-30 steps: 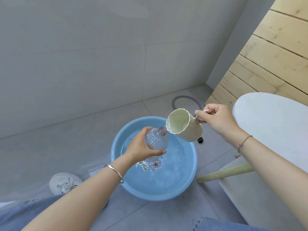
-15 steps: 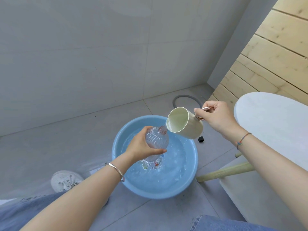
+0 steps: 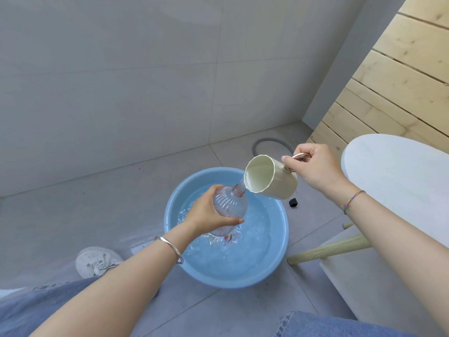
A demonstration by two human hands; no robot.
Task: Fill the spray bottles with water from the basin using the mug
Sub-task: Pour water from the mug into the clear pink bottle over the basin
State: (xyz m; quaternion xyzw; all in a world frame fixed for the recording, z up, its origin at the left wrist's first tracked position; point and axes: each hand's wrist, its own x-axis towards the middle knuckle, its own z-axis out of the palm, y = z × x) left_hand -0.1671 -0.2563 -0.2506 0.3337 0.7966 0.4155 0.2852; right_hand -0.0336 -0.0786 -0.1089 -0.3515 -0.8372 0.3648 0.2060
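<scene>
A: What's holding water here?

B: A round blue plastic basin [image 3: 175,229] on the grey tiled floor [image 3: 97,215]. It is partly filled, and the water [image 3: 243,254] is rippled.

A: And the bottle?

B: The bottle [image 3: 230,203] is above the basin, leaning toward the mug. It is clear ribbed plastic with a bulging shoulder and a pinkish threaded neck, and it has no cap. The left hand [image 3: 206,215] wraps round its belly, thumb across the front. Its base sits low at the water; I cannot tell whether it touches.

A: How full is it?

B: I cannot tell through the ribs.

A: The mug?

B: The cream mug [image 3: 274,183] has faceted sides and is tipped almost on its side, with its lip just beside the bottle's neck. A little water lies at the low edge inside, and a thin trickle runs toward the neck. The right hand [image 3: 315,166] pinches its shiny copper-coloured handle [image 3: 300,156], fingers curled.

A: Anything nearby?

B: A small black cube [image 3: 293,202] lies on the floor just past the basin, and a grey hose [image 3: 261,142] curves by the wall. On the right is a smooth white round tabletop [image 3: 401,181] with a pale wooden leg [image 3: 328,249].
</scene>
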